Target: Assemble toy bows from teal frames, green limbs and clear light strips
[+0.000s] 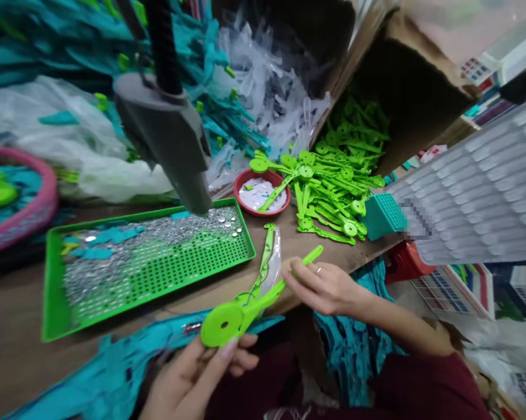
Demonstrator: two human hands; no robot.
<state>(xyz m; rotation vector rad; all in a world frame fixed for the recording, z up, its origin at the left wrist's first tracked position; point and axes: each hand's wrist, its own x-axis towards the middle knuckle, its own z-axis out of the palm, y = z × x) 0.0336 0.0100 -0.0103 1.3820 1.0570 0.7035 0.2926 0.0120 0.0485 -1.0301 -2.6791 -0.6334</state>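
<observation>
Left hand [197,376] gripping the round end of a lime-green plastic piece [250,310], right hand [328,286] pinching its narrow arm, the piece held over the near edge of the table [13,309], green perforated tray [170,291] to the left, red bowl [266,211] beyond.

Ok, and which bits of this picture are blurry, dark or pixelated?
Head view: the teal heap at top left looks smeared; head view: the right hand looks somewhat clearer; head view: deep shadow inside the box; head view: a pixelated patch beside the teal block.
</observation>
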